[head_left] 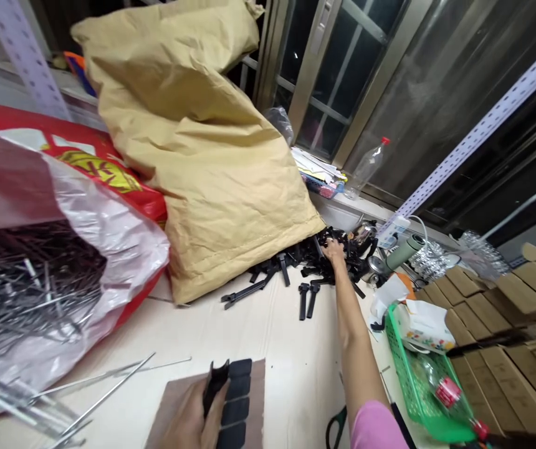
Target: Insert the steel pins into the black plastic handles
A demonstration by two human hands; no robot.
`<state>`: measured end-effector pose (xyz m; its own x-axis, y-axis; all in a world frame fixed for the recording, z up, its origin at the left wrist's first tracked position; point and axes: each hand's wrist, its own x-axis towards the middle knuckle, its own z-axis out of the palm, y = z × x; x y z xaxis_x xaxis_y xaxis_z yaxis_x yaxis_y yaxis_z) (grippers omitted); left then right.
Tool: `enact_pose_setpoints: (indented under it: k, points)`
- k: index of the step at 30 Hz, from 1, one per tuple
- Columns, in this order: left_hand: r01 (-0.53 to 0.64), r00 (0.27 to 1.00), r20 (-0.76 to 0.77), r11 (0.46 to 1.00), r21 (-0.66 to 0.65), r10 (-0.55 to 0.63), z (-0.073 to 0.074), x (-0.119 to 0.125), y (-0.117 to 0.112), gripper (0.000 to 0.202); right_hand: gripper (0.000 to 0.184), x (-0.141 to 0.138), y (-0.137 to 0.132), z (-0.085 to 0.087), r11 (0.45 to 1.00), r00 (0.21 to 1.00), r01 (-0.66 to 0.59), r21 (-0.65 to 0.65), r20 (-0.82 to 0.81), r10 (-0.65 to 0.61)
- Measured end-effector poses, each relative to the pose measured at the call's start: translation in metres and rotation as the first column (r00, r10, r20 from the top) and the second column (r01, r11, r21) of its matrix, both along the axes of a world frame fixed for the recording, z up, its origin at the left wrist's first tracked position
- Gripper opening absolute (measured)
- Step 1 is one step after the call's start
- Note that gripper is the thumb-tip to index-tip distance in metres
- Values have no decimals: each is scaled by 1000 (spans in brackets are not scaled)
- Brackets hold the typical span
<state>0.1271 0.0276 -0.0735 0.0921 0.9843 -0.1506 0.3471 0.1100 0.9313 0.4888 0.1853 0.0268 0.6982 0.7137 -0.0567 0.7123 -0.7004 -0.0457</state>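
My left hand (pixel 191 415) is closed around a black plastic part (pixel 215 383) with a forked, curved top end. It is held over a brown backing sheet (pixel 257 399) that carries a row of black rectangular pads (pixel 236 408). Farther off, my right hand (pixel 333 251) reaches into a heap of black plastic parts (pixel 354 252), fingers curled down among them; what they grip, if anything, is hidden. Two short black parts (pixel 308 300) lie just in front of the heap, and a longer forked one (pixel 244 294) rests to its left.
A large brown paper sack (pixel 221 174) leans behind the heap. On the left, an open red-and-white bag (pixel 123 249) holds many thin metal rods (pixel 25 293), with some loose on the table. Scissors (pixel 336 427), a green basket (pixel 406 380) and cardboard boxes (pixel 506 374) are at right.
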Motion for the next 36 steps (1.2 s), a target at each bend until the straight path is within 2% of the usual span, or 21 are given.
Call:
enact_pose_setpoints:
  k: [4,7,14,17,22,24,26,28,30,33,35,36]
  points:
    - [107,994,3,994,38,-107,31,-5,2,41,31,-28,-26,-2,998,999,-40,56,-15,41]
    - [128,992,5,987,92,-129,49,-5,0,39,31,-51,-47,-4,990,995,-86,111,-36,90]
    - [146,989,14,980,132,-149,54,-2,-3,44,29,-112,-97,-16,940,971,-196,279,-77,225]
    - [140,987,57,982,128,-149,57,-6,-3,46,31,-126,-113,-10,898,970,-193,396,-59,234]
    - [143,968,201,988,52,-151,60,-11,1,53,44,-129,-129,30,792,985,-161,589,46,167]
    - [141,948,276,987,71,-155,63,-11,1,54,43,-139,-135,44,727,976,-204,656,81,200]
    - [126,930,330,983,132,-164,69,-11,1,50,39,-160,-144,48,627,933,-308,715,100,344]
    - [97,903,395,977,192,-167,73,-9,0,44,34,-191,-154,41,520,838,-411,749,86,539]
    - [98,871,460,979,178,-171,75,-8,1,38,32,-223,-164,27,474,736,-461,750,25,676]
    - [215,860,475,977,-4,-187,72,-7,4,26,34,-248,-165,9,478,632,-510,715,-65,772]
    - [259,837,524,958,-123,-158,69,-8,7,25,38,-243,-153,5,522,647,-552,650,-60,760]
    - [254,808,577,954,-160,-118,68,-8,9,27,37,-235,-145,6,575,685,-581,576,-35,728]
